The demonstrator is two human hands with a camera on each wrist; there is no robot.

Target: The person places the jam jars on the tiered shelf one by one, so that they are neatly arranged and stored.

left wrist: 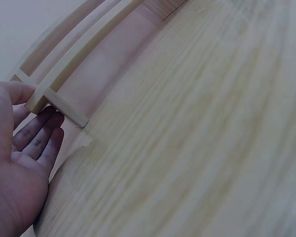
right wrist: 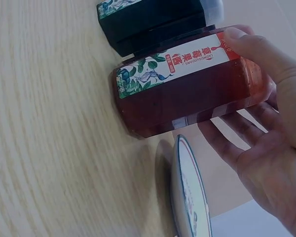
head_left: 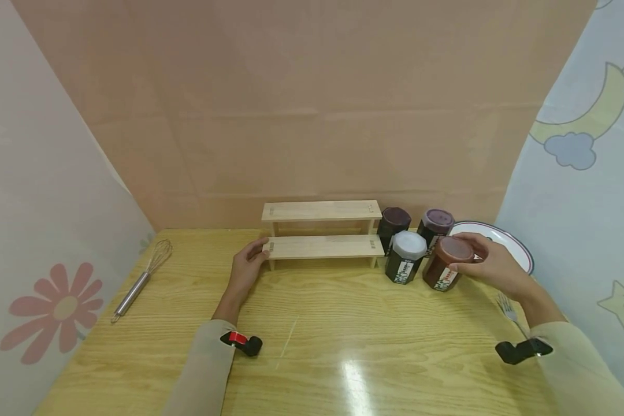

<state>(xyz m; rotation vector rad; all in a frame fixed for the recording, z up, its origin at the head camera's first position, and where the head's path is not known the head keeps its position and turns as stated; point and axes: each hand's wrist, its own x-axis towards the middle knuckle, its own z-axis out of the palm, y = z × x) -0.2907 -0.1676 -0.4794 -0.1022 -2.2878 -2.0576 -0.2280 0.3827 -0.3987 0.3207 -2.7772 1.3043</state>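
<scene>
Red-brown jar (head_left: pixel 446 264): stands on the counter (head_left: pixel 317 335) at the right, tilted slightly, long axis near vertical, brown lid up, label facing the person. Right hand (head_left: pixel 491 263) wraps its upper part, thumb across the front, fingers behind; in the right wrist view the thumb lies on the label band of the jar (right wrist: pixel 187 81).

Two-step wooden rack (head_left: pixel 322 234): long axis runs left to right along the back wall. Left hand (head_left: pixel 247 267) holds its left end, thumb on the lower step, fingers against the leg (left wrist: pixel 66 107).

Neighbours: white-lidded dark jar (head_left: pixel 405 257) just beside the held jar on its left; two purple-lidded jars (head_left: pixel 416 222) behind. Plate (head_left: pixel 504 240) behind the right hand. Fork (head_left: pixel 509 312) near the right wrist. Whisk (head_left: pixel 141 280) at far left.
</scene>
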